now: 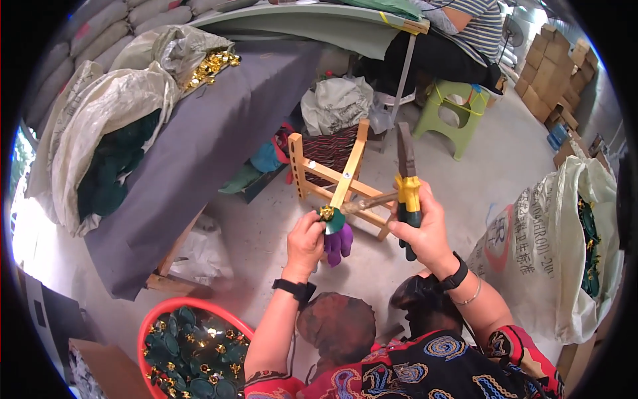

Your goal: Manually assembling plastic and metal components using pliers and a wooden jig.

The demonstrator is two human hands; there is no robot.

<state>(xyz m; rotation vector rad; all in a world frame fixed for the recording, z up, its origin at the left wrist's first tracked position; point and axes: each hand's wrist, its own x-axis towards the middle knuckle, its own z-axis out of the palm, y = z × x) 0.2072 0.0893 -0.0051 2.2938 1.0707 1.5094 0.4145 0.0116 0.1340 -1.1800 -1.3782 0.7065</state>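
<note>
A: What did the left hand (304, 241) hold?

B: It pinched a small green piece with a gold centre (330, 217), fingers closed tight, a purple petal bunch (338, 244) hanging just below it, above the concrete floor.

A: And the right hand (425, 229)?

B: It was wrapped around yellow-handled pliers (407, 179), tip pointing up. A thin stem (369, 203) ran between the 2 hands.

A: Nearby?

B: A red basin (154, 320) of green-and-gold pieces sat at lower left, and 1 white sack (531, 233) stood to the right.

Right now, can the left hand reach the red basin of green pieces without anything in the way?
Probably yes. The red basin sits just below the left hand, with nothing between them, but the hand already holds a green and purple piece.
</note>
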